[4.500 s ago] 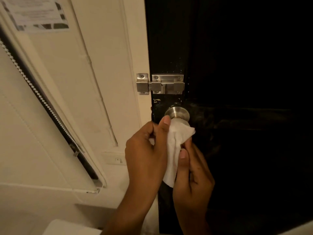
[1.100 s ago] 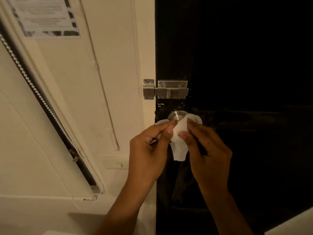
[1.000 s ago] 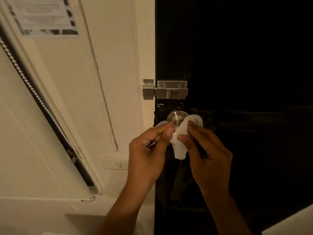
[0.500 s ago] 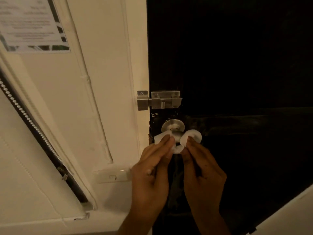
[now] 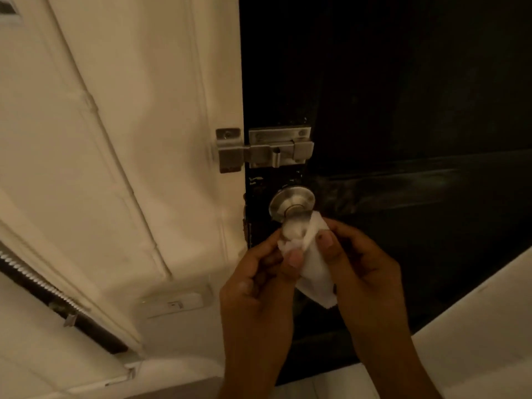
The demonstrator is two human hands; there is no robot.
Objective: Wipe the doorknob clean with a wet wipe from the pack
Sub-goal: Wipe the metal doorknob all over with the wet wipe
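Observation:
A round silver doorknob (image 5: 292, 207) sticks out of the dark door (image 5: 403, 110) near its left edge. A white wet wipe (image 5: 315, 272) is pressed around the lower front of the knob and hangs down between my hands. My left hand (image 5: 259, 286) pinches the wipe's left side with thumb and fingertips just below the knob. My right hand (image 5: 359, 272) grips the wipe's right side, thumb on top. The knob's front is partly covered by the wipe. The wipe pack is not in view.
A steel slide bolt (image 5: 264, 149) bridges door and cream frame (image 5: 218, 82) just above the knob. A wall switch (image 5: 175, 303) sits low left. A window blind's bead chain (image 5: 37, 280) runs diagonally at far left. A pale surface (image 5: 475, 326) fills the lower right.
The view shifted and moved closer. The wipe, looped under the knob's neck half a second ago, now wraps the knob's lower front with a long tail hanging down; both hands still hold it.

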